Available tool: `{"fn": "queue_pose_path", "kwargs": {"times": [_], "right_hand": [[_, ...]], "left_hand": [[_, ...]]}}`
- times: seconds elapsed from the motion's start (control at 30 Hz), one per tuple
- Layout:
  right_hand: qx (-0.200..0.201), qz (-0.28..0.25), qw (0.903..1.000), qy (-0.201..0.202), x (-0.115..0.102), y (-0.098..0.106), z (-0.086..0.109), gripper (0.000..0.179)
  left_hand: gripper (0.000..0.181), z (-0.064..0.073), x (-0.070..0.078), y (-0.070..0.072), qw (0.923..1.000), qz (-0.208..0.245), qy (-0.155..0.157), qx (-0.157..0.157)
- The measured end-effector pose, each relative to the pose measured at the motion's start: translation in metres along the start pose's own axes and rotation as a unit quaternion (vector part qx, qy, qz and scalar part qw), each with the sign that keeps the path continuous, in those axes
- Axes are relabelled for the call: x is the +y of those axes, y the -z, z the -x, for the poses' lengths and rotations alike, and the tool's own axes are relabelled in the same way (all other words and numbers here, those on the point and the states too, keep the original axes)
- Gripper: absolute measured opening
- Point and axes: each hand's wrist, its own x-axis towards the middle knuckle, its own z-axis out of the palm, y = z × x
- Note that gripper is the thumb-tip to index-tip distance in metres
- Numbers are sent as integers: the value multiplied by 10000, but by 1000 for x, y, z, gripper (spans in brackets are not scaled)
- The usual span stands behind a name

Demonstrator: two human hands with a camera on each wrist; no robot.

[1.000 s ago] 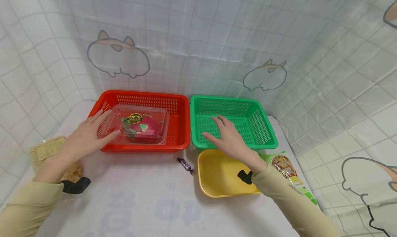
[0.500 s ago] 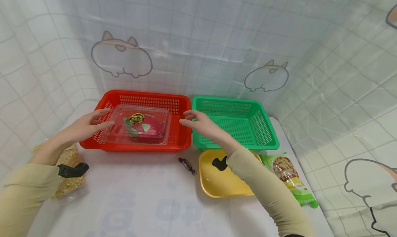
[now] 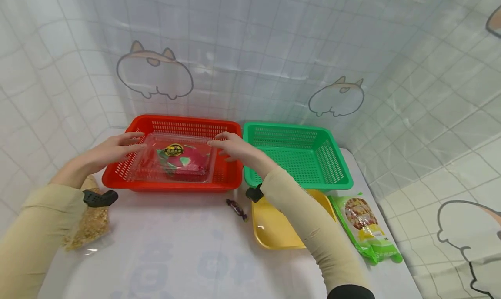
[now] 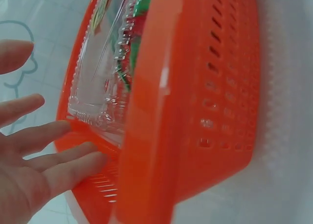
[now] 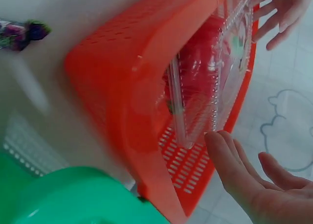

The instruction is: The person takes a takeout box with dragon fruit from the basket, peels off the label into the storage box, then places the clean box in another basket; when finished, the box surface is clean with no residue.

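A clear plastic clamshell box with a pink and green dragon fruit inside sits in the red basket. At the box's left end my left hand reaches over the basket rim, fingers spread and nearly straight. From the opposite side my right hand comes in over the basket, its fingertips right at the box's right end. In the right wrist view those right fingers are extended beside the box's edge. The left wrist view has the left fingers reaching inside the rim, close to the box's corner.
A green basket stands right of the red one. Before it lies a yellow tray, partly under the right sleeve. A purple wrapped candy lies on the table. Bagged food flanks the scene: a grainy bag left, a green packet right.
My right hand has moved left from over the green basket to the box's right end. My left hand has shifted slightly up to the box's left end. The box stays in the red basket.
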Motion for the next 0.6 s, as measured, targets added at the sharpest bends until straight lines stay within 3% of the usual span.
{"fn": "queue_pose_path", "kwargs": {"times": [0.13,0.37,0.6], "right_hand": [[13,-21,9998,-214,-2,0,-11,65],[13,-202,9983,-540,2,-1,-30,62],[-380,-265,9965,-689,6,-2,-43,50]], "left_hand": [[80,-5,2,3,9996,-27,63,-289],[80,-18,-2,1,9961,404,247,-739],[82,-26,-4,-5,9952,549,323,-749]]}}
